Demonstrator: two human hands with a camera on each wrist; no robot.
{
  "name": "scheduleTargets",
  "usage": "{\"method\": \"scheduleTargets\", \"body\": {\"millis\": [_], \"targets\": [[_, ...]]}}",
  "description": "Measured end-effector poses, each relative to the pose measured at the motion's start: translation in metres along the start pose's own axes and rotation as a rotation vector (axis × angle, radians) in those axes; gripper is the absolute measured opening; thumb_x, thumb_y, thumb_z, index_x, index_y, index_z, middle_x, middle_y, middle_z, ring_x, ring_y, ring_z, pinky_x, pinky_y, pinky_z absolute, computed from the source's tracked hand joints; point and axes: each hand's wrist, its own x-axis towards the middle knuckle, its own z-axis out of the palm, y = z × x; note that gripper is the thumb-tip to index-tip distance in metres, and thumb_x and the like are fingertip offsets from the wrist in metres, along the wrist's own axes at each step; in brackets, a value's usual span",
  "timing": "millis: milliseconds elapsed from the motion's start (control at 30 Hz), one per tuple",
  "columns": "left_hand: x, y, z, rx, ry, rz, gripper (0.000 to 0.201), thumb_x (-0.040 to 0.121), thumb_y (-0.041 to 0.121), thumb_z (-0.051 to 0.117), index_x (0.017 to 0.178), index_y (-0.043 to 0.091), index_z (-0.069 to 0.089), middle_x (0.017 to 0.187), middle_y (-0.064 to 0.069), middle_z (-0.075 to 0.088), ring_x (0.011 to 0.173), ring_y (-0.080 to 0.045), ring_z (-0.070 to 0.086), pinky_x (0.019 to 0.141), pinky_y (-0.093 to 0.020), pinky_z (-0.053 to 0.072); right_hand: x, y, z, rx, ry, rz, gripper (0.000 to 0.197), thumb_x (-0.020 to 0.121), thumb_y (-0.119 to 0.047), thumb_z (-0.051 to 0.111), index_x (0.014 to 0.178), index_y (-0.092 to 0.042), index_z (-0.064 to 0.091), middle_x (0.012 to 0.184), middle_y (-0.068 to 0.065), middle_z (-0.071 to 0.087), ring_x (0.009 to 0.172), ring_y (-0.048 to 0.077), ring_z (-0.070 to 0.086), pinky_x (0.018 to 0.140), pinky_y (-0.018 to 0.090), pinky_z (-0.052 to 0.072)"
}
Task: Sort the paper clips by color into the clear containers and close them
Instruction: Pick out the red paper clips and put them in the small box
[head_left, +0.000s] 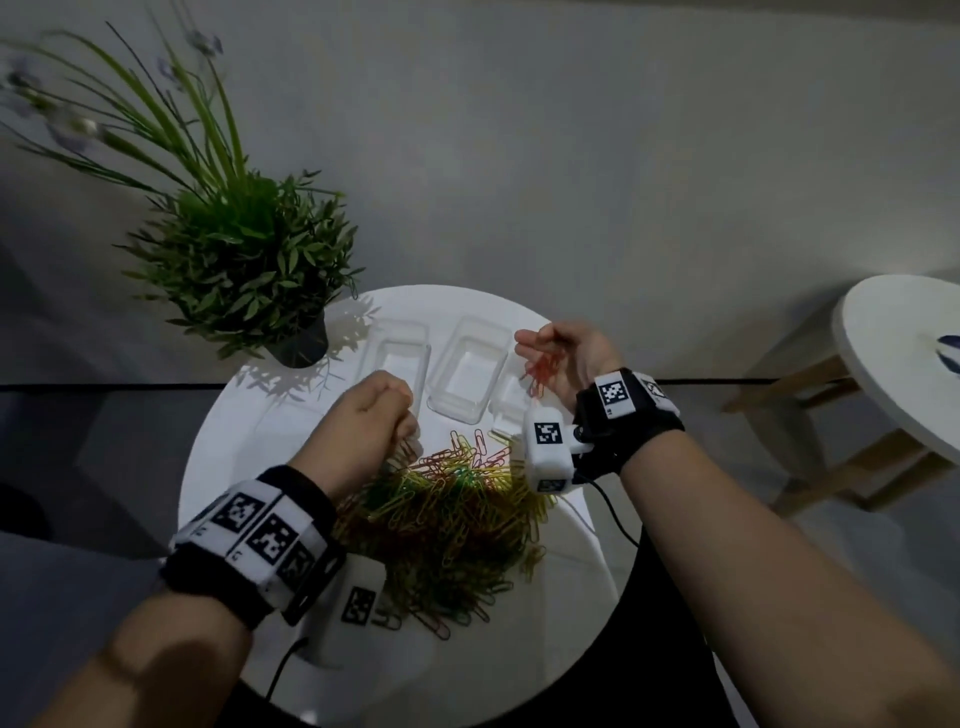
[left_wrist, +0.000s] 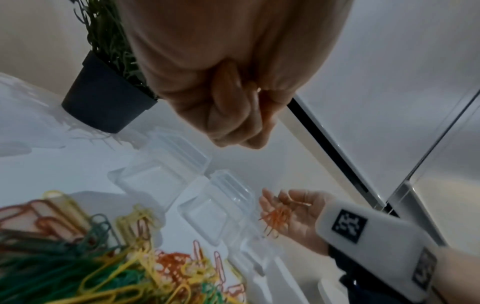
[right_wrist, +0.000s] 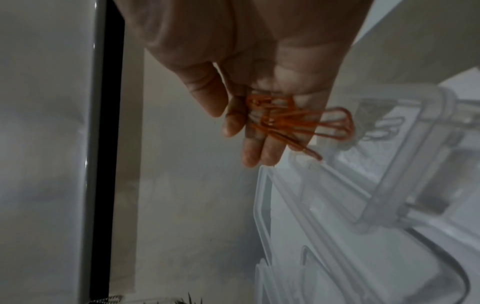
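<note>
Spillage threatened because the right hand (head_left: 563, 358) cupped loose red paper clips (head_left: 537, 375) on relaxed fingers beside the right clear container (head_left: 470, 371), while the left hand (head_left: 371, 421) pinched a clip above the mixed pile (head_left: 447, 519).

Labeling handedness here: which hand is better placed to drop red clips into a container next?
Right. The right hand lies palm up holding red clips beside the open clear container; the left hand is curled over the mixed pile.
</note>
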Motion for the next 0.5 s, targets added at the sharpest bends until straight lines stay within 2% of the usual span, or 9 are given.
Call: {"method": "scheduleTargets", "body": {"millis": [67, 167, 300, 433, 500], "targets": [[0.001, 0.005, -0.003, -0.03, 0.004, -0.007, 0.017, 0.099, 0.004, 0.033, 0.084, 0.007, 0.04, 0.062, -0.007, 0.035, 0.032, -0.002, 0.032, 0.033, -0.01, 0.029, -0.001, 0.001, -0.001, -0.049, 0.007, -0.012, 0.031, 0.095, -0.011, 0.035, 0.066, -0.01, 0.045, 0.075, 0.01, 0.069, 0.076, 0.022, 0.063, 0.065, 0.027, 0.041], [0.007, 0.009, -0.008, 0.017, 0.021, -0.006, 0.021, 0.098, 0.01, 0.036, 0.078, 0.014, 0.041, 0.062, -0.002, 0.039, 0.037, -0.004, 0.028, 0.035, -0.013, 0.022, -0.002, 0.003, -0.008, -0.04, 0.009, -0.009, 0.026, 0.094, -0.011, 0.038, 0.07, -0.011, 0.048, 0.094, 0.013, 0.067, 0.084, 0.022, 0.065, 0.069, 0.027, 0.045], [0.016, 0.028, -0.018, -0.002, 0.023, -0.011, 0.025, 0.097, 0.012, 0.037, 0.073, 0.018, 0.04, 0.059, 0.002, 0.039, 0.037, -0.005, 0.026, 0.038, -0.013, 0.016, -0.008, 0.002, -0.013, -0.025, -0.001, 0.016, 0.021, 0.092, -0.009, 0.043, 0.075, -0.011, 0.053, 0.099, 0.011, 0.067, 0.088, 0.022, 0.064, 0.072, 0.026, 0.047], [0.022, 0.067, -0.037, 0.044, -0.014, 0.031, 0.027, 0.097, 0.014, 0.036, 0.071, 0.021, 0.04, 0.055, 0.005, 0.039, 0.039, -0.007, 0.024, 0.04, -0.013, 0.015, -0.022, -0.003, -0.014, -0.092, 0.002, 0.027, 0.021, 0.094, -0.012, 0.041, 0.082, -0.011, 0.058, 0.108, 0.009, 0.064, 0.105, 0.023, 0.058, 0.076, 0.025, 0.044], [0.022, 0.094, -0.042, 0.083, -0.032, 0.067, 0.029, 0.097, 0.016, 0.036, 0.068, 0.02, 0.04, 0.055, 0.003, 0.038, 0.04, -0.009, 0.023, 0.042, -0.015, 0.015, -0.025, -0.007, -0.012, -0.113, 0.007, 0.026, 0.021, 0.095, -0.013, 0.042, 0.083, -0.012, 0.059, 0.108, 0.009, 0.063, 0.101, 0.022, 0.059, 0.074, 0.025, 0.044]]}}
